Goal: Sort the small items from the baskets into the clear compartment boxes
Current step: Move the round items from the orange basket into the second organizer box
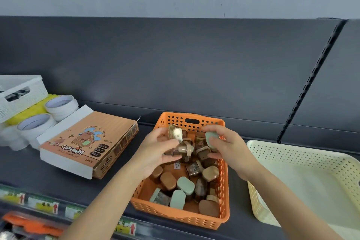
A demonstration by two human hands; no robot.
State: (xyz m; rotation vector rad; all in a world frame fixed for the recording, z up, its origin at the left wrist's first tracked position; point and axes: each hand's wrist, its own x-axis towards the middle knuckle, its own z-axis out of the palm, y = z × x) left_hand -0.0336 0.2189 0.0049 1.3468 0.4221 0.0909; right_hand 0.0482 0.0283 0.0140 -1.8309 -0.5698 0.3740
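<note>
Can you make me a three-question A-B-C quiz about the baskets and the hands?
1. Where is the cream basket from the orange basket? A) on the person's left B) on the person's right C) stacked inside it
2. What colour is the capped item in the right grip? A) pale green B) red C) black
3. What is the left grip doing? A) lying flat B) holding several small items C) lifting a tape roll
Answers: 1 B, it sits beyond the orange basket's right wall; 2 A, the cap by the thumb is pale green; 3 B, fingers curl round brownish pieces.
</note>
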